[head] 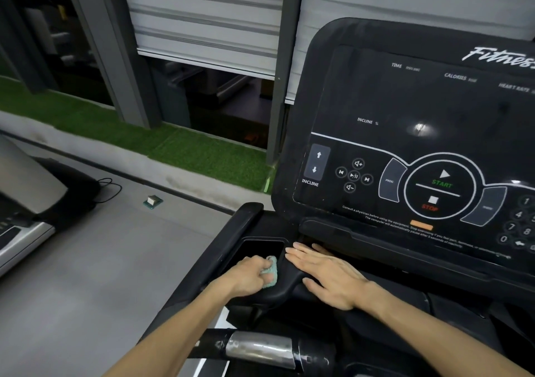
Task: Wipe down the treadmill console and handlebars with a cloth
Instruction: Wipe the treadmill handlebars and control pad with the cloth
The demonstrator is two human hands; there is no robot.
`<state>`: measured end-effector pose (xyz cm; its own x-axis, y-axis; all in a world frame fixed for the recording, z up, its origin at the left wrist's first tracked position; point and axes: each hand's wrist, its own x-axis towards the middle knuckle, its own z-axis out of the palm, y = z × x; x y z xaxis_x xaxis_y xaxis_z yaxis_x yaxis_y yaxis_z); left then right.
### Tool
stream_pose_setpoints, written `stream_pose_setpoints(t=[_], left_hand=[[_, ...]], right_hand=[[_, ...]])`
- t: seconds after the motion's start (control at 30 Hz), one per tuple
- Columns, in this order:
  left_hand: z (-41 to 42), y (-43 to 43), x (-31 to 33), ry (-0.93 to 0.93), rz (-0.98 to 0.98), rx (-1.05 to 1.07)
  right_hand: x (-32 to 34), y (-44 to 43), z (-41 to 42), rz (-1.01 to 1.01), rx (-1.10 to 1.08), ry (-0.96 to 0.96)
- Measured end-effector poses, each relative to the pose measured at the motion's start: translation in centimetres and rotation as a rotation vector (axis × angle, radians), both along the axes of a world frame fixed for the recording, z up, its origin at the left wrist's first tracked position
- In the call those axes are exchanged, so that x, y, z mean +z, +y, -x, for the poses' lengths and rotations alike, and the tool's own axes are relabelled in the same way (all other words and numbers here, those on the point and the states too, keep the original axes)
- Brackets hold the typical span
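Grey concrete floor (86,261) is stretching away on the left, with a strip of green turf (179,148) running along the foot of a window wall whose pale blinds (208,18) are hanging partly lowered. A small block-like object (153,201) is lying on the floor, and the edge of another machine (20,220) is showing at the far left, a black cable (108,188) looping beside it.

Filling the right side, a black treadmill console (405,133) is tilting up toward the camera, its dark screen printed with TIME, CALORIES and INCLINE, and a round START and STOP control sitting below. Under the console's left corner, a recessed tray (260,249) is sitting between the side handlebar (231,240) and the base of the console.

The left hand (252,275) is reaching into the near edge of that tray, its fingers (267,278) clenching around a small light green cloth (270,274), which is bunched up and pressing against the tray's right rim. The right hand (330,275) is lying flat, palm down, just beside the cloth on the black ledge below the console, its fingers (301,253) stretched out straight and close together, grasping nothing. Both forearms are bare and coming in from the bottom of the view. Nearer the camera, a front handlebar (260,347) with a shiny metal sensor plate is crossing under the arms.
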<state>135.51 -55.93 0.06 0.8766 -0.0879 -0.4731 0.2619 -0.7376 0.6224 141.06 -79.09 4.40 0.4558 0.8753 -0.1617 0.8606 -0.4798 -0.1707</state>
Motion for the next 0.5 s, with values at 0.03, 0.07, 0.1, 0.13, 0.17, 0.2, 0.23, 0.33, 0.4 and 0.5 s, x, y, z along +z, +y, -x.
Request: stream_pose_setpoints(t=[0.03, 0.07, 0.1, 0.13, 0.17, 0.2, 0.23, 0.33, 0.4, 0.5], left_hand=[[0.0, -0.3, 0.3, -0.023, -0.006, 0.033], [0.0, -0.7, 0.5, -0.038, -0.009, 0.070], [-0.1, -1.0, 0.7, -0.050, -0.017, 0.103], [-0.1, -1.4, 1.0, -0.058, -0.038, 0.127], [-0.1, -1.8, 1.3, -0.075, -0.070, 0.141], [0.0, -2.1, 1.7, -0.094, -0.112, 0.141], [0.2, -2.3, 1.9, -0.117, -0.150, 0.128], [1.6, -1.8, 2.6, -0.150, -0.153, 0.051], [2.5, -0.8, 3.0, -0.165, -0.080, 0.010], [3.6, 0.2, 4.7, -0.221, 0.114, 0.044]], right_hand=[[0.0, 0.0, 0.1, 0.003, 0.000, -0.007], [0.0, 0.0, 0.2, 0.007, -0.001, -0.017], [0.0, 0.0, 0.2, 0.010, -0.004, -0.029], [0.0, 0.0, 0.3, 0.016, -0.005, -0.040], [0.1, 0.1, 0.3, 0.022, -0.001, -0.049], [0.2, 0.1, 0.4, 0.030, 0.004, -0.056], [0.2, 0.2, 0.4, 0.035, 0.005, -0.062], [0.5, 0.4, 0.6, 0.058, 0.004, -0.069], [1.1, 0.8, 0.9, 0.073, -0.026, -0.037], [2.5, 1.7, 1.8, -0.015, -0.167, 0.102]])
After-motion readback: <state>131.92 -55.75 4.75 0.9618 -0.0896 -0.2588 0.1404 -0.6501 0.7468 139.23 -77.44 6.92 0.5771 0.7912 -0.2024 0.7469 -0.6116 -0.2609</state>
